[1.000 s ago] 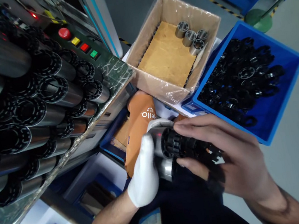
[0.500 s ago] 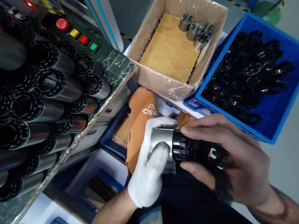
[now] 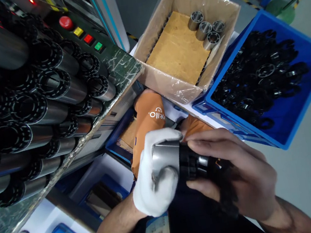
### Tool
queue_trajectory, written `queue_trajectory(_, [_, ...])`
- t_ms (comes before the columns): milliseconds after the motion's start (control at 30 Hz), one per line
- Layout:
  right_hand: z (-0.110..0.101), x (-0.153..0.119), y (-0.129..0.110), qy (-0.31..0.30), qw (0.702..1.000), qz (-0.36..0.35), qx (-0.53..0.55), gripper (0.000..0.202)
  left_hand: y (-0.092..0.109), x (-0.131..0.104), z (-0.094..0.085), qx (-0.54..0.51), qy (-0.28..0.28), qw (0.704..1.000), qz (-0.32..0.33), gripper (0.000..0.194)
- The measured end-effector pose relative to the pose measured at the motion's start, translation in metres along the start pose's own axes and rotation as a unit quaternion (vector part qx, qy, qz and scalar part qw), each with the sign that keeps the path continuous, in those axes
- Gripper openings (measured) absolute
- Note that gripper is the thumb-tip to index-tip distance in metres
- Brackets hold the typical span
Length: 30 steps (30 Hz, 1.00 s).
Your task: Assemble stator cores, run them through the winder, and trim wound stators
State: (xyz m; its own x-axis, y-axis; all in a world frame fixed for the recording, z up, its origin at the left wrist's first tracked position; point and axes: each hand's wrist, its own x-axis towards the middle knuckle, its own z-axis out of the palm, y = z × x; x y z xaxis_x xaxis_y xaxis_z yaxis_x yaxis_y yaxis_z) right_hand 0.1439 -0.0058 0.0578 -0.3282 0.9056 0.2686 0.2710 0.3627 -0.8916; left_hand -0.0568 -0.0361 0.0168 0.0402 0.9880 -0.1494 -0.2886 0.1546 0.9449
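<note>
In a white glove, my left hand (image 3: 154,183) is closed around a silver metal cylinder (image 3: 164,156), thumb on its near side. My bare right hand (image 3: 237,170) has its fingers round a black plastic ring part (image 3: 190,162), which sits against the cylinder's right end. More black parts (image 3: 228,195) lie blurred in the right palm; how many cannot be made out. Both hands are above my lap, in front of the orange cloth with "Hello" (image 3: 148,109).
Many metal cylinders with black slotted ends (image 3: 53,105) crowd the green bench (image 3: 119,65) at left, near coloured buttons (image 3: 88,38). A lined cardboard box (image 3: 164,79) holds several cylinders. Beside it, a blue bin (image 3: 300,121) contains black rings.
Both hands have shifted slightly down with the cylinder and black ring, which stay end to end. The surroundings have moved a little in view.
</note>
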Motion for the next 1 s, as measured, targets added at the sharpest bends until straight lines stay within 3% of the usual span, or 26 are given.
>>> queue_trajectory(167, [0.002,0.001,0.000,-0.002,0.999,-0.040,-0.023,0.060,-0.002,0.011,-0.014,0.056,-0.073,0.991,0.099,0.049])
queue_trajectory(300, [0.002,0.000,-0.001,0.005,0.998,-0.052,-0.036,0.057,-0.002,0.015,-0.024,0.038,-0.123,0.988,0.086,0.049])
queue_trajectory(433, [0.003,-0.001,-0.002,0.004,0.994,-0.079,-0.072,0.052,0.000,0.014,-0.024,0.028,-0.131,0.988,0.074,0.047])
queue_trajectory(567, [0.007,0.001,-0.001,-0.014,0.998,-0.038,-0.055,0.054,-0.001,0.014,-0.021,0.028,-0.114,0.991,0.068,0.046])
queue_trajectory(667, [0.009,0.002,0.002,-0.016,0.996,-0.044,-0.074,0.050,-0.005,0.016,-0.019,0.009,-0.109,0.993,0.054,0.051])
queue_trajectory(733, [0.007,0.003,0.005,-0.017,0.995,-0.032,-0.092,0.047,-0.009,0.019,-0.015,-0.024,-0.085,0.996,0.031,0.053])
queue_trajectory(800, [0.002,0.003,0.008,-0.021,0.995,-0.014,-0.094,0.050,-0.012,0.021,-0.010,-0.073,-0.040,0.997,-0.007,0.042])
queue_trajectory(867, [-0.002,0.004,0.010,-0.026,0.997,-0.007,-0.070,0.055,-0.013,0.023,-0.003,-0.139,0.000,0.989,-0.045,0.030])
queue_trajectory(1000, [0.005,-0.002,0.010,0.005,0.997,0.015,0.076,0.063,-0.006,0.030,0.013,-0.247,0.064,0.963,-0.090,0.029])
